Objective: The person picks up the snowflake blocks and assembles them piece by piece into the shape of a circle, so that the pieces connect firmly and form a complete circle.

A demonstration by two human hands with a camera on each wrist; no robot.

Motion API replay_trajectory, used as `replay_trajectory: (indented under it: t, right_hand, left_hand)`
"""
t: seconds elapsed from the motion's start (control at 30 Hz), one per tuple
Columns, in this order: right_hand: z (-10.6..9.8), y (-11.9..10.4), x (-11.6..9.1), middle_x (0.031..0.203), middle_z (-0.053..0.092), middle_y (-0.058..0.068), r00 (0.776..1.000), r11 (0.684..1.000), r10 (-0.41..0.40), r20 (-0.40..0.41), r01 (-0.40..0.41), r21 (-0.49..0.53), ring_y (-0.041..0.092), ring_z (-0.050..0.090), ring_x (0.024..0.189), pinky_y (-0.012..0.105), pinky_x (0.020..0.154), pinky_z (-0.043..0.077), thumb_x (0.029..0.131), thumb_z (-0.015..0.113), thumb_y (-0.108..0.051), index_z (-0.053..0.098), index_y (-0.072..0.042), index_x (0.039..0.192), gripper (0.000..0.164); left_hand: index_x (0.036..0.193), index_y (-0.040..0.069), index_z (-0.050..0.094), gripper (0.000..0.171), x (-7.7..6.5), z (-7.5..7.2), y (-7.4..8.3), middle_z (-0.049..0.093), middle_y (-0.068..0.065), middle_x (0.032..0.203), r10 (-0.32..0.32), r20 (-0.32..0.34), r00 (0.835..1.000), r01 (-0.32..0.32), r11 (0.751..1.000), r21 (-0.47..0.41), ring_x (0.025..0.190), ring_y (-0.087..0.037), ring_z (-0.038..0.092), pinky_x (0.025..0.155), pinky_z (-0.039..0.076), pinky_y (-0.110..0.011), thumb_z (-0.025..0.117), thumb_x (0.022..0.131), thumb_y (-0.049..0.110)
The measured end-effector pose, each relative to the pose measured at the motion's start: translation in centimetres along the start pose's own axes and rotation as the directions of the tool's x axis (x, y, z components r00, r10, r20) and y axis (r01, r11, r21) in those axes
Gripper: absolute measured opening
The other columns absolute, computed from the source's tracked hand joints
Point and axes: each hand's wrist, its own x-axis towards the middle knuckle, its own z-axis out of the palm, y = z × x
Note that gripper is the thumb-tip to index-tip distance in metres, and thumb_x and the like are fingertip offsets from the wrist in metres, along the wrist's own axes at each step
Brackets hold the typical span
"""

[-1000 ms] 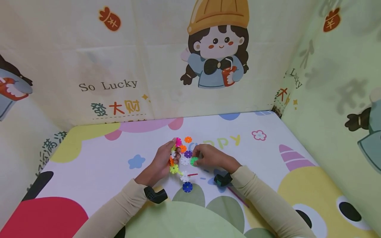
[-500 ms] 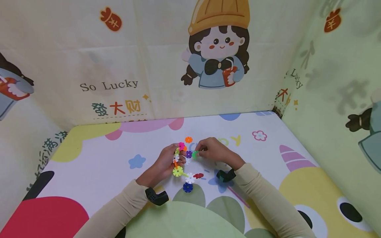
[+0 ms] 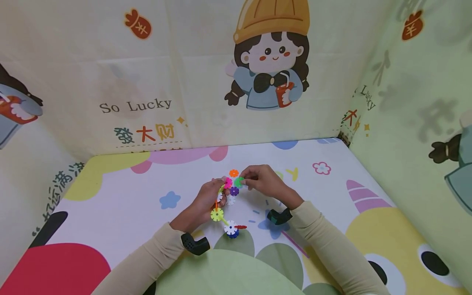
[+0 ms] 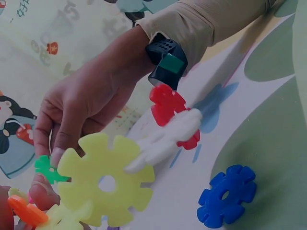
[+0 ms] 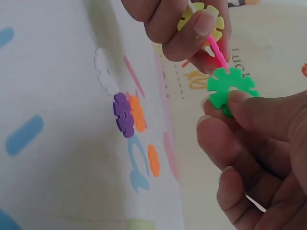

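Note:
My left hand (image 3: 206, 199) grips a chain of slotted plastic snowflake discs. The chain includes a pink disc (image 5: 218, 53), a large yellow disc (image 4: 79, 165), a white disc (image 4: 168, 136) and a red disc (image 4: 163, 104) at its lower end. Between thumb and fingers, my right hand (image 3: 264, 183) pinches a green snowflake disc (image 5: 221, 82). Its edge meets the pink disc in the right wrist view; whether their slots interlock I cannot tell. The left fingers partly cover the upper chain.
On the patterned tabletop lie a blue disc (image 4: 225, 197), a purple disc (image 5: 123, 115), a white disc (image 5: 104, 72) and two orange discs, one farther back (image 5: 153, 160). A printed cloth wall (image 3: 199, 82) stands behind the table.
My right hand has lifted the green disc and brought it farther back, up to the pink disc. My left hand has turned the chain slightly, and its white end now overlaps the blue disc in view.

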Motion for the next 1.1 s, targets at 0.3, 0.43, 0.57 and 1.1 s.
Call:
replay_trajectory:
  t: [0.3, 0.43, 0.57, 1.1]
  right_hand:
    - [0.3, -0.1, 0.1, 0.084, 0.07, 0.003, 0.998, 1.0, -0.004, -0.062, 0.003, -0.022, 0.012, 0.064, 0.066, 0.028, 0.069, 0.055, 0.089, 0.072, -0.011, 0.071, -0.007, 0.093, 0.006]
    - [0.4, 0.1, 0.1, 0.085, 0.071, 0.007, 0.998, 1.0, -0.012, -0.067, 0.011, -0.015, 0.012, 0.065, 0.065, 0.028, 0.067, 0.055, 0.088, 0.073, -0.01, 0.071, -0.007, 0.093, 0.006]
    - [0.5, 0.2, 0.0, 0.086, 0.072, 0.011, 0.997, 0.999, -0.033, -0.073, 0.033, 0.002, 0.013, 0.066, 0.064, 0.028, 0.066, 0.055, 0.088, 0.072, -0.01, 0.07, -0.005, 0.094, 0.008]
    - [1.3, -0.2, -0.1, 0.089, 0.071, 0.018, 0.995, 0.982, 0.064, -0.079, -0.049, 0.183, 0.022, 0.067, 0.066, 0.034, 0.074, 0.055, 0.09, 0.069, -0.006, 0.066, 0.0, 0.098, 0.011]
  left_hand:
    - [0.123, 0.005, 0.051, 0.037, 0.0, 0.2, 0.2, 0.055, -0.003, 0.079, 0.004, 0.009, 1.0, -0.004, 1.0, 0.005, 0.053, -0.012, 0.044, 0.049, 0.039, -0.019, 0.05, 0.102, 0.036]
    - [0.116, 0.005, 0.051, 0.034, 0.1, 0.3, 0.2, 0.055, -0.003, 0.078, 0.01, 0.023, 1.0, -0.01, 1.0, 0.014, 0.052, -0.012, 0.044, 0.048, 0.038, -0.02, 0.049, 0.103, 0.036]
    - [0.112, 0.005, 0.05, 0.032, 0.1, 0.3, 0.3, 0.056, -0.003, 0.078, 0.012, 0.026, 1.0, -0.012, 1.0, 0.017, 0.051, -0.012, 0.044, 0.048, 0.038, -0.02, 0.047, 0.103, 0.036]
    - [0.116, 0.004, 0.049, 0.036, -0.4, 0.2, 0.3, 0.055, -0.004, 0.079, -0.022, 0.063, 0.998, 0.025, 0.999, -0.041, 0.051, -0.011, 0.045, 0.051, 0.039, -0.018, 0.048, 0.103, 0.037]
